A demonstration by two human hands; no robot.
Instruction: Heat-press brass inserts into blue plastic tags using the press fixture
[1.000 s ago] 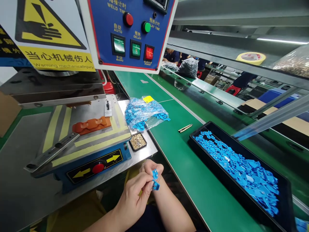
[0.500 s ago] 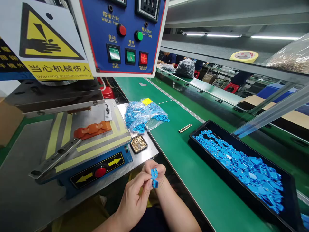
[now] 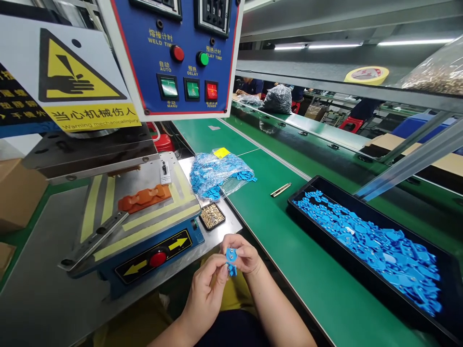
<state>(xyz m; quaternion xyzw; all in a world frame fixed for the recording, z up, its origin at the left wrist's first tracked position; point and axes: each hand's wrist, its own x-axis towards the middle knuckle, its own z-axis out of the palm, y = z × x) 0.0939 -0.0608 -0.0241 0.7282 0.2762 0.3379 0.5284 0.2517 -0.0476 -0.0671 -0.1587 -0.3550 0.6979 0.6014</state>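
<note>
Two small blue plastic parts (image 3: 231,255), one above the other, are between my hands near the bottom centre. My left hand (image 3: 208,284) pinches the lower one between thumb and finger. The upper one, with a small metal dot showing, is in the fingers of my right hand (image 3: 244,253). Just beyond my hands is a small black tray (image 3: 223,221) of brass-coloured pieces. Behind it a clear bag (image 3: 220,173) holds blue parts. To the right, a long black tray (image 3: 314,236) contains many blue parts.
At the left stands a machine with a blue control panel (image 3: 144,58), an orange fixture (image 3: 144,198), a metal bar (image 3: 96,239) and a red button (image 3: 158,259). A cutter knife (image 3: 280,190) lies on the green table (image 3: 285,241). Tape (image 3: 367,75) sits on the shelf.
The view has shifted slightly. My right hand's fingers have moved around the upper blue part, which is now turned to show its face, and the hand is opened out more to the right.
</note>
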